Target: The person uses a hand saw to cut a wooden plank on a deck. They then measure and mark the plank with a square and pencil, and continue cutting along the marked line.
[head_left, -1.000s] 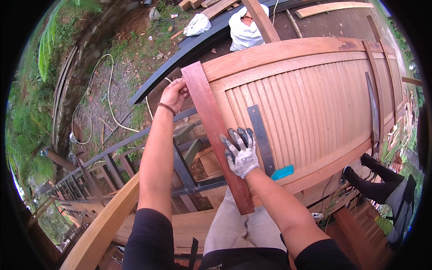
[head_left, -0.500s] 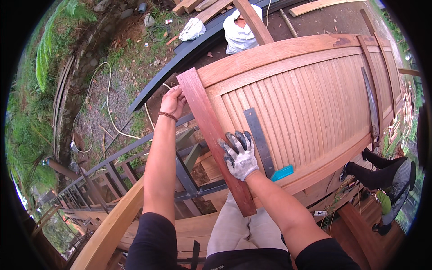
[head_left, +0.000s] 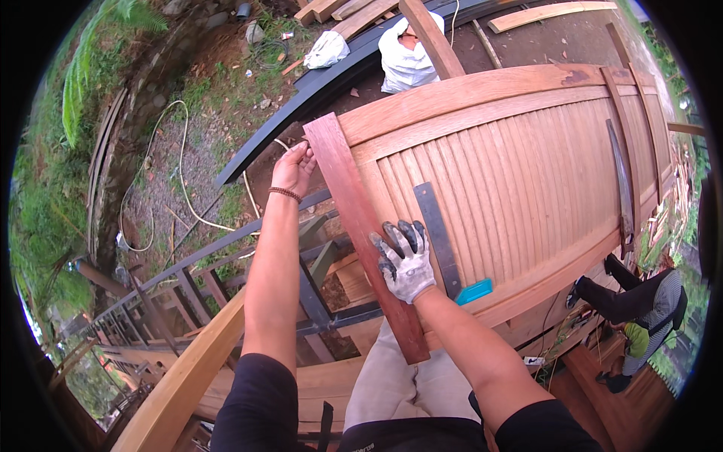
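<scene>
A long reddish-brown wooden board lies slantwise across the near left end of a slatted wooden door panel. My left hand, bare with a beaded bracelet at the wrist, has its fingers curled in at the far end of this board, against its left edge; its exact grip is partly hidden. Spread over the board's middle is my right hand in a grey and black work glove, its fingers reaching toward the panel. Just right of it a try square rests on the slats, with a dark metal blade and a turquoise handle.
Dark strips cross the panel's right part. A person crouches at the right by cables. Beyond the panel are a white sack, dark metal beams and timber. A dark metal frame and pale beam stand left.
The view has shifted slightly, and my left hand has turned a little at the board's edge. My right hand stays on the board. The crouching person has moved.
</scene>
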Motion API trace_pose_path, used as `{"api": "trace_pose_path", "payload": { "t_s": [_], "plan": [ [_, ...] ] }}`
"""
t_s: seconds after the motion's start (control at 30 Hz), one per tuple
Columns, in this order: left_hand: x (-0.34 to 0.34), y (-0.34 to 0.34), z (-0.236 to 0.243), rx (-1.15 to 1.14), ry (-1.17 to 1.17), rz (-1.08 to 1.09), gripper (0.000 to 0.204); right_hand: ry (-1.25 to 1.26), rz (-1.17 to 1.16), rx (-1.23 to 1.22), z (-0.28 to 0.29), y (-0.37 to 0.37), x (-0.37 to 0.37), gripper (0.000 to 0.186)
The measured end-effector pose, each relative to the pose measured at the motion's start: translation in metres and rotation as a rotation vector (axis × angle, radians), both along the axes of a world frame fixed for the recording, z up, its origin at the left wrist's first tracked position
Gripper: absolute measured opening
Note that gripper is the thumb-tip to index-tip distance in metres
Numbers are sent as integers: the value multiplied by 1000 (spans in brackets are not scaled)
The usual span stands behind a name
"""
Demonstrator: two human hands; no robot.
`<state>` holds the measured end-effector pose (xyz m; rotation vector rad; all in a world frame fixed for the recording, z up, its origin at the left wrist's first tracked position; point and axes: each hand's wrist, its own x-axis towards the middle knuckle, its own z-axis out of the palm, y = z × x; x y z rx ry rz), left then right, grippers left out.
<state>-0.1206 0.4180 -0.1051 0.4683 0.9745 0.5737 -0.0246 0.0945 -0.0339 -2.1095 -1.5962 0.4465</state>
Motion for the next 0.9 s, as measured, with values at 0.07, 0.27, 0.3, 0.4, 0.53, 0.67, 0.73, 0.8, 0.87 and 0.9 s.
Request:
{"api": "trace_pose_path", "payload": {
  "t_s": [0.07, 0.27, 0.3, 0.4, 0.53, 0.67, 0.73, 0.8, 0.87, 0.9],
  "plan": [
    [-1, -1, -4, -15, 17, 59, 9, 13, -1, 2, 1, 0, -2, 58],
    [1, -4, -14, -63, -19, 220, 12, 3, -1, -18, 2, 0, -2, 58],
    [0, -4, -16, -76, -11, 240, 12, -1, 0, -24, 2, 0, -2, 58],
    [-4, -3, -21, -95, -19, 296, 14, 3, -3, -21, 1, 1, -3, 58],
    [-3, 0, -24, -125, -67, 354, 15, 1, 4, -24, 1, 1, -3, 58],
    [2, 0, -23, -137, -59, 385, 15, -6, 4, -34, 2, 0, -2, 58],
    [-1, 3, -26, -142, -59, 435, 14, -2, 8, -40, 3, 1, -3, 58],
    [-6, 9, -28, -142, -88, 454, 13, 0, 9, -50, 3, 1, -3, 58],
    [-9, 14, -28, -145, -123, 486, 10, 4, 7, -39, 1, 1, -2, 59],
    [-10, 18, -27, -130, -145, 510, 10, 6, 5, -34, 0, 1, -2, 59]
  ]
}}
